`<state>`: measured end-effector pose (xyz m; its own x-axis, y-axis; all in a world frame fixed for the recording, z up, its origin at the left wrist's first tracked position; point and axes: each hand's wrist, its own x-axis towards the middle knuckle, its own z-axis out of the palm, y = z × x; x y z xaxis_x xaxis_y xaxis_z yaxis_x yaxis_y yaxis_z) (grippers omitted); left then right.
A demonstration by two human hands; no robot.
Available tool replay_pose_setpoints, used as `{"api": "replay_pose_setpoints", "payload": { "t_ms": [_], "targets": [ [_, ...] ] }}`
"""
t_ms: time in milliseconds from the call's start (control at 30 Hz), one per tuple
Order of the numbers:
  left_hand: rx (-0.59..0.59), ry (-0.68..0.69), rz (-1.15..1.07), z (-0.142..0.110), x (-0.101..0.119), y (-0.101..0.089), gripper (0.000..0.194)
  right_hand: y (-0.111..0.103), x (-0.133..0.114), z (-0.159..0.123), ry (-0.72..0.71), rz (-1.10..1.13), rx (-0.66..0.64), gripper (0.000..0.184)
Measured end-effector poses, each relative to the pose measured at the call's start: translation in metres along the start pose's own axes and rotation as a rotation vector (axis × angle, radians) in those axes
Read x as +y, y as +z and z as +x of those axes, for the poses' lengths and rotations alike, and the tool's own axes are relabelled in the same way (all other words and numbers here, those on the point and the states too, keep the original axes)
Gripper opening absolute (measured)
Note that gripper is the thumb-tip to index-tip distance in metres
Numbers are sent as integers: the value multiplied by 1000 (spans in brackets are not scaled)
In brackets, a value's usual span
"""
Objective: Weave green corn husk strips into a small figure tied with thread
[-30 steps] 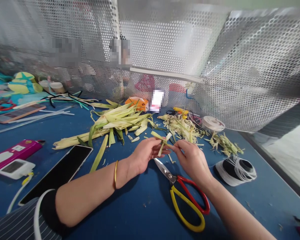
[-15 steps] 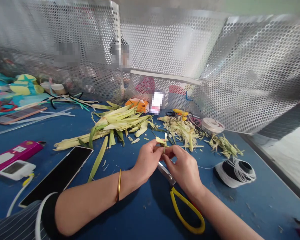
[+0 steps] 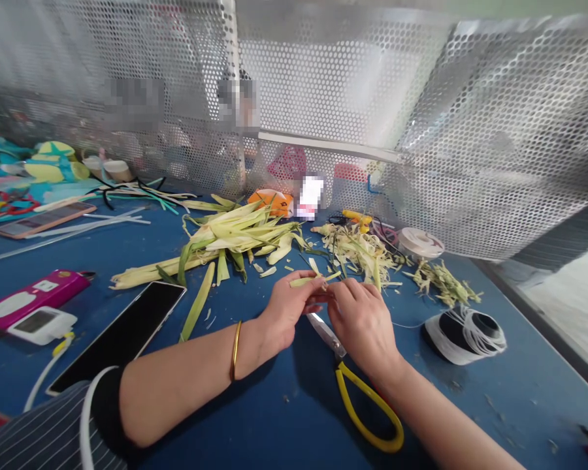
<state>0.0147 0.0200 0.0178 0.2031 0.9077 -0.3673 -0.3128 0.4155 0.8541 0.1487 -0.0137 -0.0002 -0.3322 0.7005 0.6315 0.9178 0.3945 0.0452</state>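
Observation:
Between thumb and fingers my left hand [image 3: 293, 301] pinches a small folded piece of corn husk [image 3: 301, 282], its pale green strips sticking out to both sides. My right hand [image 3: 360, 316] is closed against the same piece from the right; its fingertips are partly hidden. A fine white thread runs from near my right hand to a thread spool [image 3: 463, 336] on the right. Scissors [image 3: 370, 411] with a yellow handle lie beneath my right hand, which covers their other handle. Behind my hands spreads a pile of corn husks [image 3: 240, 232].
Shredded husk [image 3: 360, 251] and a round white container [image 3: 421, 243] lie at the back right. To the left are a black phone [image 3: 122, 333], a magenta power bank [image 3: 39, 297] and a white cabled device [image 3: 43, 325]. A perforated metal screen [image 3: 323, 85] stands along the back.
The strips turned upright, then swung back sideways as my hands came together around the husk piece. My right hand moved left over the scissors, hiding the red handle. A thread now stretches from the spool.

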Motion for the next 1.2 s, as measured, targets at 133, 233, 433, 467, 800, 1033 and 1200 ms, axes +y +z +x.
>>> {"api": "replay_pose_setpoints", "payload": {
  "t_ms": [133,233,433,467,800,1033,1200],
  "targets": [
    [-13,-31,-11,3,3,-4,13,-8,0,1,-177,-163,40,23],
    [-65,-124,-32,7,10,-9,25,-13,3,3,-258,-268,101,25],
    [-125,-120,25,11,14,-10,7,-15,10,4,-215,-240,143,18],
    [-127,-95,25,11,13,-9,7,-14,11,4,-174,-178,146,16],
    [-159,72,75,4,7,-5,11,-2,22,10,695,866,-45,21],
    [-113,106,116,8,-1,-6,25,-4,13,8,619,775,-49,15],
    [-101,112,143,9,-4,-4,19,-3,9,4,444,544,2,15]
  ]
}}
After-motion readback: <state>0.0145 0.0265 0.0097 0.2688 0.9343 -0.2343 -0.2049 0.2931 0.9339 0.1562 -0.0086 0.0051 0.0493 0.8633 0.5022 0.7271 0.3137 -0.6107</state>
